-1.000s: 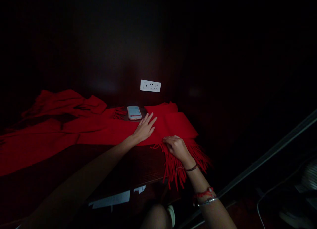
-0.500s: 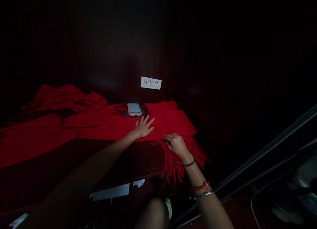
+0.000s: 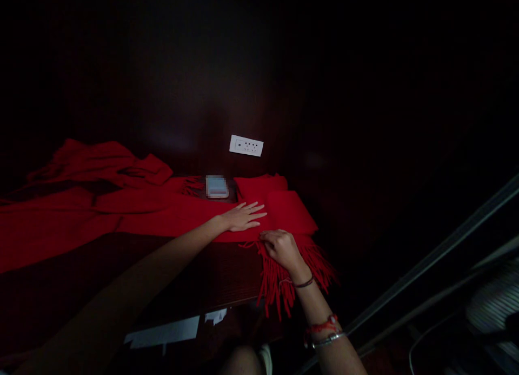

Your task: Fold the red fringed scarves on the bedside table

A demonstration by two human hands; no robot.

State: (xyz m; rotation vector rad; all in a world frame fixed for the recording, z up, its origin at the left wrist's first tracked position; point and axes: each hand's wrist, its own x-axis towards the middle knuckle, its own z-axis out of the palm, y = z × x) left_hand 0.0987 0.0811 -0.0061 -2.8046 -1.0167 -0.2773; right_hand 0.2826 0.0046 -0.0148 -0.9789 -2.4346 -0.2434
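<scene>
A long red scarf (image 3: 178, 215) with fringed ends lies along a dark wooden surface, its right part folded over in layers. My left hand (image 3: 241, 217) rests flat on it, fingers spread, just left of the folded layers. At the near edge, above the hanging fringe (image 3: 279, 285), my right hand (image 3: 283, 248) is closed, its fingertips pinching the scarf's border. Its palm side is hidden. Behind my left hand lies a phone (image 3: 217, 186) with a lit, blurred screen.
A bunched red cloth (image 3: 101, 161) with fringe lies at the back left. On the dark wall is a white socket plate (image 3: 246, 145). Pale papers (image 3: 166, 331) show below the surface's front edge (image 3: 227, 302). A long pale rail (image 3: 425, 269) slants across the right, with a thin cable beyond.
My left hand has slid right across the scarf, nearer my right hand, and turned its fingers rightward. My right hand keeps its pinch at the border. The view has shifted slightly.
</scene>
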